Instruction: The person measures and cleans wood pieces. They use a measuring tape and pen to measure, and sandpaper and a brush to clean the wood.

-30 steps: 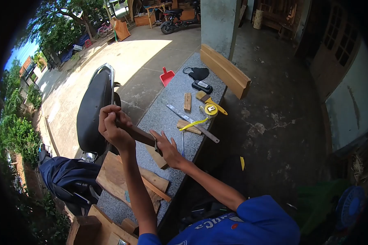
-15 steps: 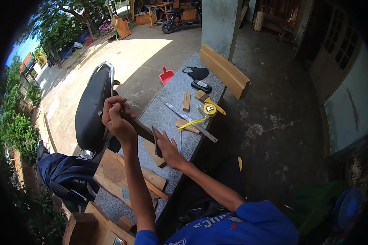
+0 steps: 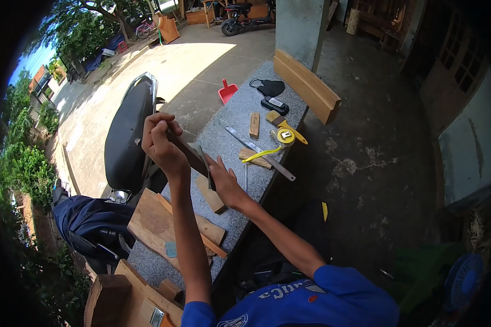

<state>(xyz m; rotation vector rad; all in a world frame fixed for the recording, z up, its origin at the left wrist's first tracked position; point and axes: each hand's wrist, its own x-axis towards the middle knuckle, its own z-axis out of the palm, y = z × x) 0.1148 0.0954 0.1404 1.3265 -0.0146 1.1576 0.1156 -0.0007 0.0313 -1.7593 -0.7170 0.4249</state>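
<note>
Both hands have risen slightly since a moment ago. Left hand (image 3: 161,143) is clenched around the upper end of a dark wooden strip (image 3: 186,155), held slanted above the granite bench (image 3: 232,122). Right hand (image 3: 223,182) grips a thin blade (image 3: 206,166) pressed against the strip's lower end, just above a small wood block (image 3: 211,195).
</note>
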